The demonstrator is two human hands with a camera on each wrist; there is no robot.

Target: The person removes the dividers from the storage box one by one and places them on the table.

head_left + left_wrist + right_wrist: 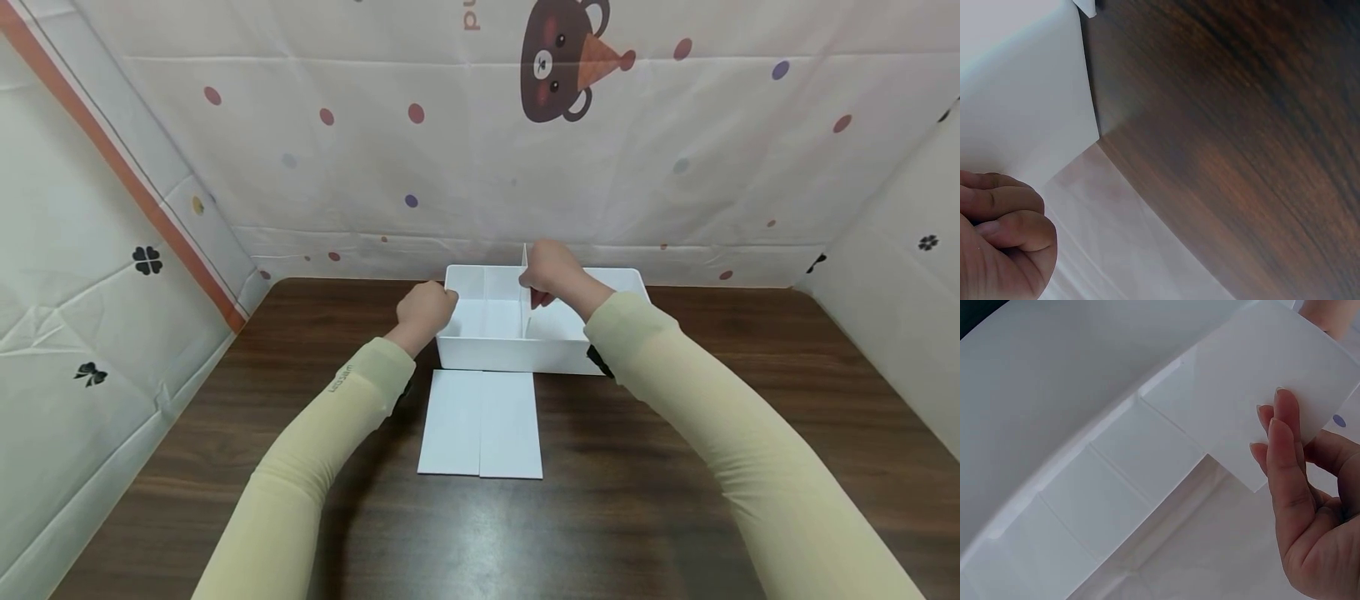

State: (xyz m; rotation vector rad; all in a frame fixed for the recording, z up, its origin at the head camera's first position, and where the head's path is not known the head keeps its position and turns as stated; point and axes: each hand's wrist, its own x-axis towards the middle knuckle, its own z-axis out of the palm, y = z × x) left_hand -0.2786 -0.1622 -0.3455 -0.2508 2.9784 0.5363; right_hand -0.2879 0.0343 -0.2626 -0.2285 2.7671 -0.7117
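A white rectangular box [487, 355] stands near the table's back edge. My left hand [426, 308] grips its left end at the rim; in the left wrist view the curled fingers [1029, 219] lie close to the outer wall. My right hand [553, 271] pinches a thin white divider panel [1235, 381] between thumb and fingers. That panel is upright inside the box, left of its middle, with its top edge standing above the rim. Two flat white panels, a left one [452, 423] and a right one [512, 425], lie side by side before the box.
The dark wood table [480, 533] extends to both sides and toward me. Behind the box rises a white patterned sheet [360, 150] with dots and a bear, and similar sheets border the left and right sides.
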